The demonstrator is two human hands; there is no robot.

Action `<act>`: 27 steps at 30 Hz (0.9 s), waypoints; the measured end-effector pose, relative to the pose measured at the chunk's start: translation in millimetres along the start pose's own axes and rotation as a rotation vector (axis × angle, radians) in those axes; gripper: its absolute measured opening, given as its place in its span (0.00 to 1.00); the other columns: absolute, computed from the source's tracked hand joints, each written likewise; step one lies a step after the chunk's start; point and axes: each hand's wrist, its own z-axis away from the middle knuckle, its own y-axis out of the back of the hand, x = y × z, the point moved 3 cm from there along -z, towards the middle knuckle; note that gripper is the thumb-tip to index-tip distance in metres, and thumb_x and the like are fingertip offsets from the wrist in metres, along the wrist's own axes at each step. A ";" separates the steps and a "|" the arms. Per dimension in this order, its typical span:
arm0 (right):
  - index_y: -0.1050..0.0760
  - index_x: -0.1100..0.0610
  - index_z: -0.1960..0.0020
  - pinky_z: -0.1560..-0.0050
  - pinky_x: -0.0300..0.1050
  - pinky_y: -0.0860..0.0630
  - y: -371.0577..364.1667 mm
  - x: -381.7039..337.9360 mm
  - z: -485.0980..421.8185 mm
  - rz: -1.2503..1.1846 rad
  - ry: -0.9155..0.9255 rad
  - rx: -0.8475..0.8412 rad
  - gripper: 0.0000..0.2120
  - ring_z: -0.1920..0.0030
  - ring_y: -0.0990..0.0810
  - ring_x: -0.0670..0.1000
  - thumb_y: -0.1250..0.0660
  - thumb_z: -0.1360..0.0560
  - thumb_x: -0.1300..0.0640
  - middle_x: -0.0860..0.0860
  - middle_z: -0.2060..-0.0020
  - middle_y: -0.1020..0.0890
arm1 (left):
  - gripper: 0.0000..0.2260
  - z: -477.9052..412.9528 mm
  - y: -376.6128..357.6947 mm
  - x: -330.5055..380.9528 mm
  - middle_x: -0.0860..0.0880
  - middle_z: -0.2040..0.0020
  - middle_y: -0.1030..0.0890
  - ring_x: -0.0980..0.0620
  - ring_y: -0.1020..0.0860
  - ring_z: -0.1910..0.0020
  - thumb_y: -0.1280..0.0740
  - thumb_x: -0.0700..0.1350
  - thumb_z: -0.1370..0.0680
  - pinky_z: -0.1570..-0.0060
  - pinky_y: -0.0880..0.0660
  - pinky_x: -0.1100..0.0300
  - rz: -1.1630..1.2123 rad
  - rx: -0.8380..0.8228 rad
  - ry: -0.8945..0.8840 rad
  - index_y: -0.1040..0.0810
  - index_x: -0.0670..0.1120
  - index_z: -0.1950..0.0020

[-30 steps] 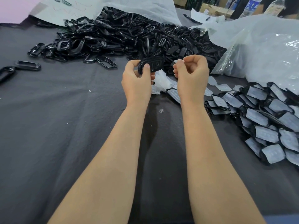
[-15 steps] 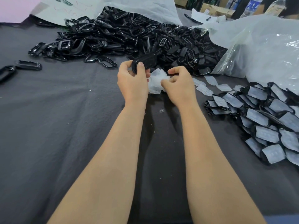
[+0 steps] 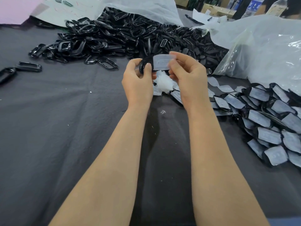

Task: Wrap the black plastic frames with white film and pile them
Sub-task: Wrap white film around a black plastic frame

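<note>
The left grip [image 3: 138, 80] pinches one end of a black frame [image 3: 143, 64], thumb on its near face; the right grip [image 3: 187, 75] pinches a piece of white film [image 3: 161, 62] by its right edge and holds it against the frame, both raised above the tabletop [image 3: 57, 128]; how much of the film sticks is hard to tell from here. To do this well, I'd line the film square with the frame, then smooth outward from the pinched end so no crease sets; loose film pieces [image 3: 162, 83] lie just below the hands; the wrapped pile [image 3: 268, 121] sits to the right, the heap of bare frames [image 3: 114, 36] beyond.
</note>
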 end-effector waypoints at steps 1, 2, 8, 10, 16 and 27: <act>0.22 0.57 0.51 0.60 0.35 0.24 -2.6 -0.3 0.3 0.034 0.019 0.006 0.05 0.67 0.24 0.40 0.34 0.23 0.65 0.48 0.64 0.20 | 0.10 1.0 -0.9 1.1 0.49 0.61 0.18 0.57 0.20 0.66 0.36 0.39 0.21 0.54 0.20 0.52 -0.004 -0.022 -0.013 0.28 0.54 0.56; 0.23 0.59 0.52 0.59 0.38 0.22 -4.1 0.3 0.4 0.069 0.040 0.033 0.03 0.66 0.23 0.41 0.34 0.24 0.65 0.49 0.63 0.20 | 0.11 1.8 -1.5 1.9 0.49 0.63 0.19 0.57 0.20 0.67 0.36 0.38 0.21 0.54 0.19 0.52 -0.001 -0.045 -0.022 0.28 0.54 0.57; 0.23 0.59 0.57 0.51 0.47 0.23 -6.2 4.3 3.4 0.182 0.096 0.184 0.02 0.60 0.23 0.47 0.32 0.25 0.64 0.48 0.64 0.21 | 0.09 5.3 -6.3 4.4 0.54 0.68 0.19 0.56 0.20 0.67 0.35 0.37 0.22 0.55 0.20 0.53 0.009 -0.160 -0.057 0.26 0.52 0.56; 0.23 0.59 0.57 0.50 0.48 0.22 -7.6 5.3 3.7 0.170 0.097 0.197 0.03 0.59 0.23 0.47 0.32 0.25 0.64 0.48 0.64 0.21 | 0.08 5.0 -7.2 4.1 0.53 0.67 0.19 0.57 0.20 0.67 0.36 0.37 0.22 0.56 0.20 0.55 0.010 -0.171 -0.059 0.26 0.50 0.54; 0.26 0.57 0.58 0.49 0.57 0.22 -11.3 6.2 5.2 0.118 0.089 0.241 0.06 0.57 0.20 0.56 0.34 0.24 0.65 0.52 0.62 0.21 | 0.04 4.2 -7.7 3.5 0.50 0.64 0.18 0.58 0.19 0.67 0.35 0.37 0.22 0.58 0.21 0.59 0.009 -0.170 -0.065 0.25 0.44 0.48; 0.26 0.62 0.46 0.54 0.40 0.20 -8.7 18.3 -3.0 -0.189 -0.129 0.190 0.07 0.57 0.21 0.49 0.34 0.24 0.65 0.53 0.59 0.21 | 0.04 4.1 -8.3 2.8 0.48 0.63 0.17 0.55 0.18 0.65 0.34 0.38 0.22 0.57 0.20 0.58 0.027 -0.191 -0.042 0.24 0.43 0.48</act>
